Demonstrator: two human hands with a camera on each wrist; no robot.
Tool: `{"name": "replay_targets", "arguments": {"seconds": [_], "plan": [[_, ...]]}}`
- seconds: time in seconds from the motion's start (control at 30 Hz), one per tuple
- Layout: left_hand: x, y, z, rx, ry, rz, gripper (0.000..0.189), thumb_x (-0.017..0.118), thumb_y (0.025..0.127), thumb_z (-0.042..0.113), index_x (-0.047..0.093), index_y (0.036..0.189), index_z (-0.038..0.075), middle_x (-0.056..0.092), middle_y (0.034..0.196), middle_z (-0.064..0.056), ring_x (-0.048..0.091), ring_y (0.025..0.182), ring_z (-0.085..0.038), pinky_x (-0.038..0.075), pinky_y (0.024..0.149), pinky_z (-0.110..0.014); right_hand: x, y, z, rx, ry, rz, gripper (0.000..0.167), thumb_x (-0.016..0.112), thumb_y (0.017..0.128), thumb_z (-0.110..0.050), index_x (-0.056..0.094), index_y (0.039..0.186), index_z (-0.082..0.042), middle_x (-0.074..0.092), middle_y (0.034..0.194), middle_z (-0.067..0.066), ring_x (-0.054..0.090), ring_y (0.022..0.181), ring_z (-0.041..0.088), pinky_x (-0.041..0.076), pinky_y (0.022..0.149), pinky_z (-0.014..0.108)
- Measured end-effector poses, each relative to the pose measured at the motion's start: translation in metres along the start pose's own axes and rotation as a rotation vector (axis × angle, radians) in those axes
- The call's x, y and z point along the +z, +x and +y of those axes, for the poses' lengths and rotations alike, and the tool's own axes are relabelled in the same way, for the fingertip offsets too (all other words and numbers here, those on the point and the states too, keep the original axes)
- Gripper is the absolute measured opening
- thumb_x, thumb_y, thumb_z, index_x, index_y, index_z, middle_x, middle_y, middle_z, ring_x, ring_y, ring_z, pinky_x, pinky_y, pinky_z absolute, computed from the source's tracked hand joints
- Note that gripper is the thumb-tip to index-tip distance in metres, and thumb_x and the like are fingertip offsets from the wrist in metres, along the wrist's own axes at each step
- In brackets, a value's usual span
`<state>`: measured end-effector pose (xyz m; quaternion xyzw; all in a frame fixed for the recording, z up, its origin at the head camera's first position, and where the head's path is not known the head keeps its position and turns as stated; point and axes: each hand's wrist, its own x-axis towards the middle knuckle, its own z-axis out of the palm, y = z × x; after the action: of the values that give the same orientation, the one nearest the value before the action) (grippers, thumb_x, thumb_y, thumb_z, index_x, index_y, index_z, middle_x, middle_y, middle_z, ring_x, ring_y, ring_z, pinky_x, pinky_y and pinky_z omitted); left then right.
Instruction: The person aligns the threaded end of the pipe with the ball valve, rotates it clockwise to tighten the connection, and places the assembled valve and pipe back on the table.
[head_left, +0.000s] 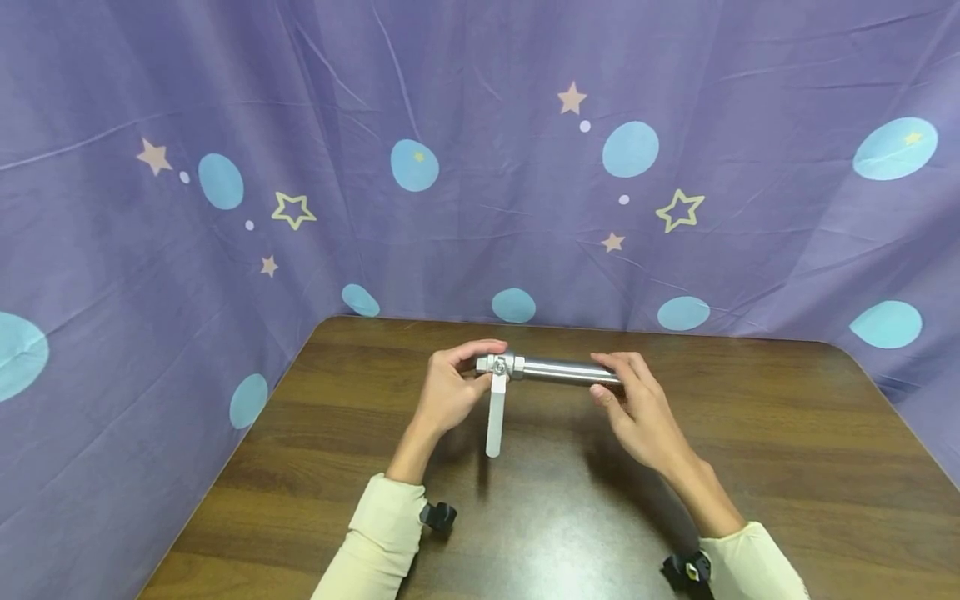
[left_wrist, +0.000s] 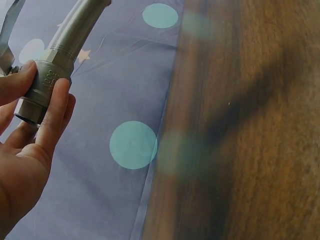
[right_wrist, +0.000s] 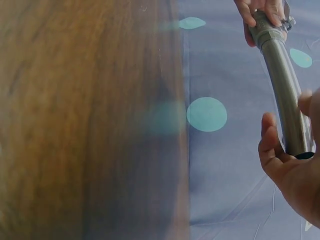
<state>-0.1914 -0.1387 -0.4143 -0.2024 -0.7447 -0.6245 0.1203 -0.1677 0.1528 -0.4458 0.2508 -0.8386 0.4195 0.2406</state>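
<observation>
A metal ball valve (head_left: 500, 364) with a long light lever handle (head_left: 496, 417) is joined to a straight silver pipe (head_left: 562, 371), held level above the table. My left hand (head_left: 452, 385) grips the valve body, thumb on one side and fingers on the other. In the left wrist view, raised lettering shows on the valve body (left_wrist: 46, 77), and its open end points toward the palm. My right hand (head_left: 643, 410) holds the pipe's free end between thumb and fingers. The right wrist view shows the thumb lying against the pipe (right_wrist: 285, 95) and the curled fingers beside its open end.
Beneath both hands is a dark brown wooden table (head_left: 315, 475) with shadows on it. A purple curtain (head_left: 495, 208) with stars and blue spots hangs behind and to the sides. Black straps (head_left: 439, 517) are worn over the light sleeves (head_left: 382, 525).
</observation>
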Motion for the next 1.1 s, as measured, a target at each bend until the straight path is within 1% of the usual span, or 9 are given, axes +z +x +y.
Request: {"name": "replay_targets", "arguments": {"seconds": [0.07,0.17,0.27,0.37,0.5,0.63,0.87,0.97,1.1], "plan": [[0.0002,-0.0002,0.0001,-0.001,0.004,0.003,0.045,0.066,0.080,-0.021,0.078,0.120,-0.004,0.077,0.127,-0.022,0.071,0.101,-0.006,0.063,0.085,-0.025,-0.0002,-0.0007,-0.0005,0.009,-0.004,-0.010,0.051,0.077,0.095,0.000,0.061,0.143,-0.004,0.054,0.135,0.015,0.061,0.085,0.008,0.056,0.070,0.020],[0.0002,-0.0007,0.0000,0.003,0.001,0.009,0.045,0.066,0.080,-0.020,0.078,0.120,-0.004,0.077,0.126,-0.023,0.071,0.100,-0.006,0.063,0.086,-0.025,0.0002,-0.0017,-0.0012,0.008,-0.011,-0.018,0.053,0.077,0.092,0.003,0.059,0.141,-0.006,0.047,0.139,0.019,0.058,0.078,0.007,0.054,0.064,0.019],[-0.0002,-0.0012,0.0004,0.008,0.001,0.014,0.045,0.066,0.080,-0.020,0.078,0.120,-0.004,0.077,0.125,-0.023,0.072,0.099,-0.006,0.062,0.085,-0.023,0.0009,-0.0019,-0.0018,-0.008,-0.042,-0.002,0.049,0.075,0.092,0.009,0.060,0.137,-0.006,0.047,0.136,0.020,0.057,0.079,0.008,0.052,0.063,0.018],[-0.0001,-0.0009,0.0008,0.014,0.003,0.011,0.045,0.065,0.080,-0.020,0.078,0.120,-0.005,0.077,0.125,-0.023,0.071,0.099,-0.006,0.062,0.084,-0.021,0.0018,-0.0013,-0.0026,-0.020,-0.074,0.026,0.047,0.073,0.092,0.012,0.061,0.134,-0.005,0.051,0.133,0.020,0.056,0.085,0.012,0.048,0.068,0.015],[-0.0001,-0.0003,0.0011,0.012,0.006,0.007,0.045,0.065,0.080,-0.020,0.078,0.120,-0.004,0.077,0.125,-0.023,0.072,0.101,-0.007,0.062,0.085,-0.022,0.0022,0.0002,-0.0023,-0.033,-0.054,0.038,0.045,0.074,0.090,0.014,0.061,0.131,-0.002,0.055,0.128,0.018,0.060,0.083,0.011,0.049,0.071,0.011],[-0.0007,0.0001,0.0014,0.012,0.005,0.005,0.045,0.065,0.080,-0.020,0.078,0.120,-0.004,0.077,0.126,-0.022,0.072,0.101,-0.007,0.063,0.086,-0.023,0.0019,0.0013,-0.0014,-0.051,-0.016,0.029,0.044,0.074,0.089,0.014,0.061,0.130,0.001,0.059,0.125,0.016,0.065,0.080,0.009,0.053,0.070,0.010],[-0.0007,0.0004,0.0010,0.021,0.006,-0.001,0.044,0.065,0.080,-0.021,0.077,0.120,-0.007,0.077,0.126,-0.024,0.071,0.101,-0.006,0.062,0.085,-0.021,0.0014,0.0008,-0.0008,-0.032,0.025,0.012,0.039,0.070,0.095,0.010,0.062,0.132,0.001,0.062,0.124,0.013,0.065,0.079,0.008,0.054,0.068,0.013],[-0.0005,0.0001,0.0007,0.021,0.007,-0.004,0.044,0.065,0.080,-0.022,0.077,0.120,-0.006,0.077,0.126,-0.024,0.071,0.101,-0.007,0.063,0.085,-0.021,0.0013,0.0006,-0.0002,-0.024,0.042,0.006,0.036,0.068,0.098,0.008,0.063,0.132,0.002,0.063,0.120,0.011,0.064,0.077,0.009,0.054,0.067,0.014],[-0.0002,-0.0003,0.0002,0.029,0.011,-0.009,0.044,0.066,0.080,-0.021,0.078,0.119,-0.005,0.077,0.125,-0.024,0.071,0.102,-0.009,0.063,0.085,-0.022,0.0006,0.0003,0.0006,0.003,0.027,0.000,0.034,0.066,0.100,0.006,0.065,0.133,-0.002,0.063,0.110,0.005,0.062,0.073,0.006,0.052,0.063,0.015]]}}
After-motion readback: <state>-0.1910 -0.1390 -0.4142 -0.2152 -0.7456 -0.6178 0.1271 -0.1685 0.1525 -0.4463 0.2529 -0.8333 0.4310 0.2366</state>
